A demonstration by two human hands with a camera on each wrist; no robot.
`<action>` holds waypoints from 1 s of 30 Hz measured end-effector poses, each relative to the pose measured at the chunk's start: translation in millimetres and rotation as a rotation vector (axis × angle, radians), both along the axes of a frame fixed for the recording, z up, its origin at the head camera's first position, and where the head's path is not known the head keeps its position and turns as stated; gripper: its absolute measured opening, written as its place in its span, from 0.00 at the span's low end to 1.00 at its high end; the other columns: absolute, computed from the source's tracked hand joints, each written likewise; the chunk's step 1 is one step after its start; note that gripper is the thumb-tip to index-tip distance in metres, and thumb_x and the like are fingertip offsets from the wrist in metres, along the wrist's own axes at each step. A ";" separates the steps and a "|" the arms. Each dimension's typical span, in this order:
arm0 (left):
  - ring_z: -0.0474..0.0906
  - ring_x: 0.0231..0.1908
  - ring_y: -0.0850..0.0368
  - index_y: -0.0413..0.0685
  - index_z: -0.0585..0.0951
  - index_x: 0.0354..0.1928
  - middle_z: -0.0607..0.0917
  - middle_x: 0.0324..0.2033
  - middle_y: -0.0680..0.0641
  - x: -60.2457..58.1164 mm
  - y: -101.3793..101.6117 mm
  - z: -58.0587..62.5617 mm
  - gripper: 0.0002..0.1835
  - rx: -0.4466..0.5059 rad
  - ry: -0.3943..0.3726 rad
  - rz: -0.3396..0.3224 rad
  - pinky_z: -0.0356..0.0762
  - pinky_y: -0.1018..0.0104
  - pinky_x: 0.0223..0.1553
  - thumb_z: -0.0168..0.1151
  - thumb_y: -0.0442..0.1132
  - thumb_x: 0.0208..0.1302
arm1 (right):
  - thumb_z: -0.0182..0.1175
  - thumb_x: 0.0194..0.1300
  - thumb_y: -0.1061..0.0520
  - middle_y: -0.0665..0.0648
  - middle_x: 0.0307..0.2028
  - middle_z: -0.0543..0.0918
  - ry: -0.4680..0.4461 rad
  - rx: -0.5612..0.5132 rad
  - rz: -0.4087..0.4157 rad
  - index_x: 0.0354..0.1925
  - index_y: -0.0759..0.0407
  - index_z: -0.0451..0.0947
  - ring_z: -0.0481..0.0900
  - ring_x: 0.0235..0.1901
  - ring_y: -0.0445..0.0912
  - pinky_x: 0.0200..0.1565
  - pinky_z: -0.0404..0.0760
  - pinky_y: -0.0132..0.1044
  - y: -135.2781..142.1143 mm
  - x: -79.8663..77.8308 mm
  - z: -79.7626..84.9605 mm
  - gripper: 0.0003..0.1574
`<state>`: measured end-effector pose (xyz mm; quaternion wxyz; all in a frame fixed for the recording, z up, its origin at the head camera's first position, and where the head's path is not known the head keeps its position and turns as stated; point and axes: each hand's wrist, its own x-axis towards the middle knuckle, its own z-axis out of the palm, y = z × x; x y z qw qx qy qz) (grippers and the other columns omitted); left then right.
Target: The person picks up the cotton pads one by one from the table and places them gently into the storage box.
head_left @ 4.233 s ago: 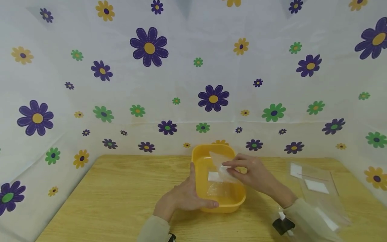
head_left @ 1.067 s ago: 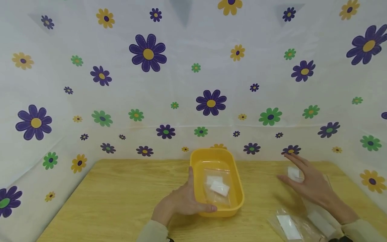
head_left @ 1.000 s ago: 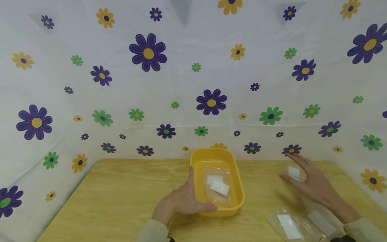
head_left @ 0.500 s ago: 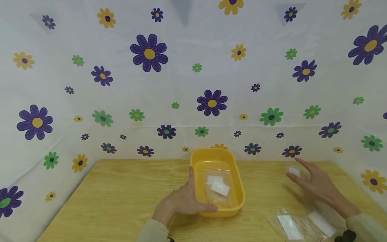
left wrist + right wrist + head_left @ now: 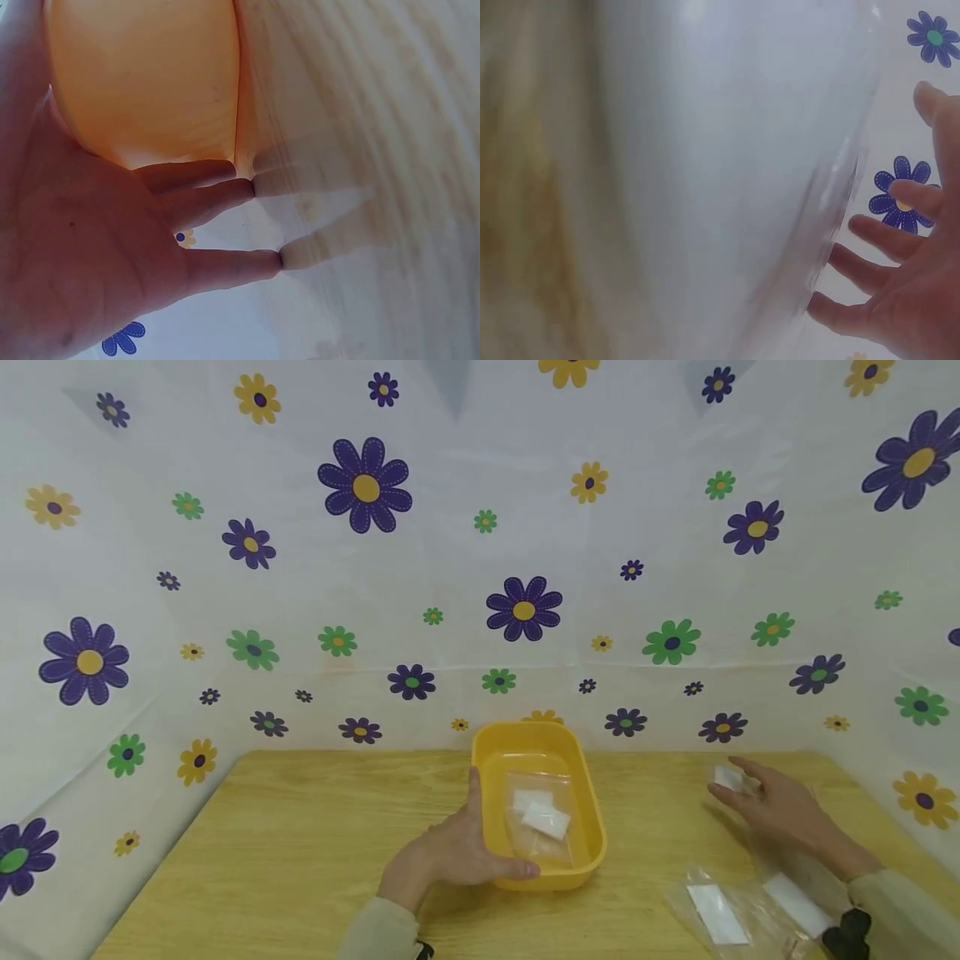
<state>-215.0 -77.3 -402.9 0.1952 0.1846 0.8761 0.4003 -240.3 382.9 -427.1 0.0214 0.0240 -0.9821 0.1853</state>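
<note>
A yellow plastic tray [image 5: 597, 839] stands on the wooden table, with clear plastic bags [image 5: 546, 821] bearing white labels lying inside. My left hand [image 5: 450, 852] rests along its left side, thumb over the front rim. In the left wrist view, that hand's straight fingers [image 5: 217, 266] reach down beside the tray wall to the tabletop. At the back right, my right hand [image 5: 787, 814] is low over a clear bag with a white label [image 5: 727, 778], thumb and forefinger at either side of the label. The right wrist view has its fingers spread beside blurred clear plastic [image 5: 735, 150].
More clear bags lie at the front right, one with a white label [image 5: 718, 915] and another label [image 5: 797, 903] beside the right sleeve. Behind the wooden table [image 5: 322, 827] hangs a white cloth with printed flowers [image 5: 300, 560].
My right hand earlier pinched a clear bag over the tray; that bag now lies inside. The hand has moved right and lowered toward the back-right bag. My left hand stays at the tray.
</note>
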 end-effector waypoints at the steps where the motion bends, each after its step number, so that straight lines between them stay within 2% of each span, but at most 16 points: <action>1: 0.64 0.74 0.39 0.55 0.17 0.78 0.56 0.80 0.37 0.1 0.0 0.1 0.81 -0.001 0.001 0.002 0.63 0.36 0.73 0.77 0.67 0.50 | 0.50 0.76 0.31 0.87 0.65 0.65 -0.006 0.002 0.004 0.73 0.75 0.59 0.70 0.59 0.82 0.53 0.74 0.75 -0.1 -0.6 -0.2 0.53; 8: 0.64 0.75 0.39 0.56 0.17 0.78 0.56 0.80 0.38 0.6 0.1 -0.8 0.81 0.010 -0.023 0.000 0.62 0.36 0.74 0.77 0.66 0.49 | 0.46 0.78 0.31 0.86 0.62 0.70 -0.024 0.041 0.029 0.70 0.79 0.62 0.70 0.59 0.82 0.55 0.73 0.75 -1.9 -2.0 -3.1 0.52; 13: 0.65 0.74 0.40 0.57 0.18 0.78 0.58 0.79 0.39 -0.6 0.3 -1.4 0.81 0.022 -0.024 0.001 0.62 0.37 0.74 0.78 0.65 0.49 | 0.45 0.78 0.32 0.85 0.56 0.76 -0.009 0.081 0.031 0.67 0.79 0.67 0.75 0.54 0.79 0.50 0.77 0.71 -2.2 -5.6 -3.7 0.51; 21: 0.64 0.75 0.39 0.56 0.17 0.78 0.57 0.80 0.38 1.5 1.7 -0.9 0.81 0.016 -0.030 0.005 0.62 0.36 0.74 0.78 0.65 0.49 | 0.47 0.78 0.32 0.78 0.53 0.82 0.016 0.135 0.051 0.61 0.69 0.79 0.78 0.50 0.70 0.45 0.80 0.66 -2.6 -9.6 -6.5 0.44; 26: 0.64 0.74 0.40 0.58 0.17 0.78 0.57 0.80 0.38 0.2 1.0 -1.5 0.81 0.019 -0.026 -0.002 0.63 0.36 0.74 0.78 0.65 0.50 | 0.53 0.76 0.36 0.75 0.53 0.83 0.057 0.115 0.079 0.55 0.66 0.84 0.79 0.51 0.70 0.48 0.79 0.68 -1.5 -6.1 -7.7 0.36; 30: 0.65 0.74 0.39 0.57 0.16 0.77 0.58 0.79 0.37 -0.3 0.8 -0.9 0.81 0.007 -0.010 -0.002 0.64 0.36 0.73 0.77 0.66 0.49 | 0.63 0.72 0.44 0.73 0.52 0.84 0.090 0.045 0.120 0.51 0.61 0.86 0.80 0.52 0.71 0.50 0.79 0.69 2.6 0.2 -8.6 0.24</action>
